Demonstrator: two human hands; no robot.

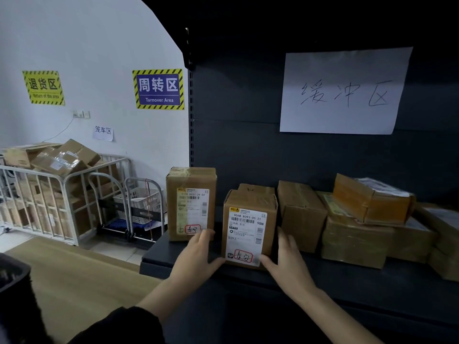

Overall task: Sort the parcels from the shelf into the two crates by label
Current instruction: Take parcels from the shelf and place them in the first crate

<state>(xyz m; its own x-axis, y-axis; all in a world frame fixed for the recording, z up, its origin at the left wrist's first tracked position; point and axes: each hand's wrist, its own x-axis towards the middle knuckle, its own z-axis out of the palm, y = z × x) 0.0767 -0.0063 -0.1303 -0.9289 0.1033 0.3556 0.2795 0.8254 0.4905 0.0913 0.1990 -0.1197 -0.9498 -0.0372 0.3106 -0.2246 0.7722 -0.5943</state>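
Observation:
A brown cardboard parcel (249,225) with a white label and a red-circled handwritten mark stands upright at the front of the dark shelf (347,279). My left hand (196,254) lies against its left side with the thumb at the lower front corner. On the other side, my right hand (288,261) lies along the box, its thumb touching the label's lower corner. The fingers of both hands look straight. A taller parcel (191,202) with a similar red-marked label stands just left of it, behind my left fingers.
More taped parcels are stacked on the shelf to the right (355,232), one tilted on top (372,199). A handwritten paper sign (345,90) hangs on the shelf's back. A cage trolley of boxes (49,182) and a hand cart (139,202) stand left. A dark bin edge (12,281) shows at bottom left.

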